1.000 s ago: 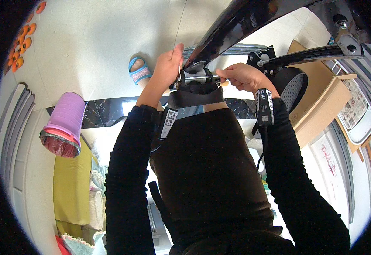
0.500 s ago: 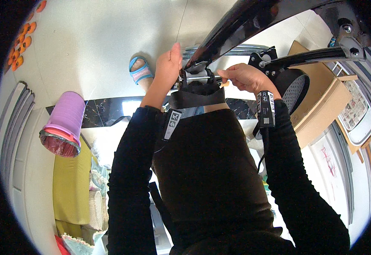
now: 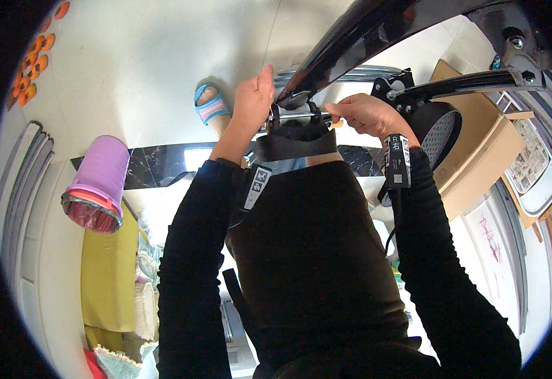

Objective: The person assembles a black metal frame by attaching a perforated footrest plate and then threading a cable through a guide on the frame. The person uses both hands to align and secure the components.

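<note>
A glossy black curved tube (image 3: 345,47) of what looks like an exercise machine slopes down to a bracket in front of my knees. A silver rod (image 3: 296,116) runs crosswise through this bracket. My right hand (image 3: 367,115) pinches the rod's right end between thumb and fingers. At the opposite end, my left hand (image 3: 254,98) is closed against the bracket's side, thumb pointing up; what its fingers hold is hidden. A black curved piece (image 3: 297,146) hangs just below the rod, over my lower leg.
To the right are a perforated black pedal (image 3: 439,134), a black arm (image 3: 459,84) and an open cardboard box (image 3: 481,164). A purple bin (image 3: 101,165) stands left, beside a yellow-green cushion (image 3: 106,271). Metal tubes (image 3: 358,74) lie on the floor beyond the bracket.
The view has shifted very slightly. Both hands stay at the two ends of the rod, with hardly any movement.
</note>
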`<state>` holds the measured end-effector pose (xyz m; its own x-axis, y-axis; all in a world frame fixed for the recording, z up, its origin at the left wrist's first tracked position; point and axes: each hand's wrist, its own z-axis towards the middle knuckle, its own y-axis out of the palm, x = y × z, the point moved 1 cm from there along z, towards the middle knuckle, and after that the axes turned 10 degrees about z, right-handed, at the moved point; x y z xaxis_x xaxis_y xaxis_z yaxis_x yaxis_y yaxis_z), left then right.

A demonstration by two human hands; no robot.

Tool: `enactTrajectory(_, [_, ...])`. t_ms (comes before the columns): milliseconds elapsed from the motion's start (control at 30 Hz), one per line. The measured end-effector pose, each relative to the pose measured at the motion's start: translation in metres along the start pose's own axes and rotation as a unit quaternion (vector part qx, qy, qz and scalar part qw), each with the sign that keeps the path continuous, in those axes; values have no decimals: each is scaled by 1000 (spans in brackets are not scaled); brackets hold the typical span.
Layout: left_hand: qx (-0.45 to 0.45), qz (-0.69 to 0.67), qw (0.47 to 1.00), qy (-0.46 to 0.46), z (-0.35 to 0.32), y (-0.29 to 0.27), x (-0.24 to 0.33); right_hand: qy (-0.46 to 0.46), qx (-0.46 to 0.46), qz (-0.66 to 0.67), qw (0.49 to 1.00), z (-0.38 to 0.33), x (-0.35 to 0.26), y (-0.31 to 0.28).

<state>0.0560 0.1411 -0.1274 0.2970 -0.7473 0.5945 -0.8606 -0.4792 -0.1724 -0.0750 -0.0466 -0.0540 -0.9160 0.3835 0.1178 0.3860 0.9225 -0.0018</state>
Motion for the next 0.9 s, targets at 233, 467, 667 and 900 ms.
enactTrajectory(233, [51, 97, 991, 71, 10, 6, -5, -4, -17, 4, 1000, 4, 2, 0])
enactTrajectory(467, [-60, -20, 996, -64, 2, -2, -5, -1, -6, -12, 1000, 6, 4, -3])
enactTrajectory(667, [-52, -114, 981, -147, -8, -6, 2, -9, -14, -3, 1000, 6, 4, -2])
enactTrajectory(900, [-79, -134, 977, -143, -1, -7, 5, 21, -3, 22, 1000, -2, -2, 1])
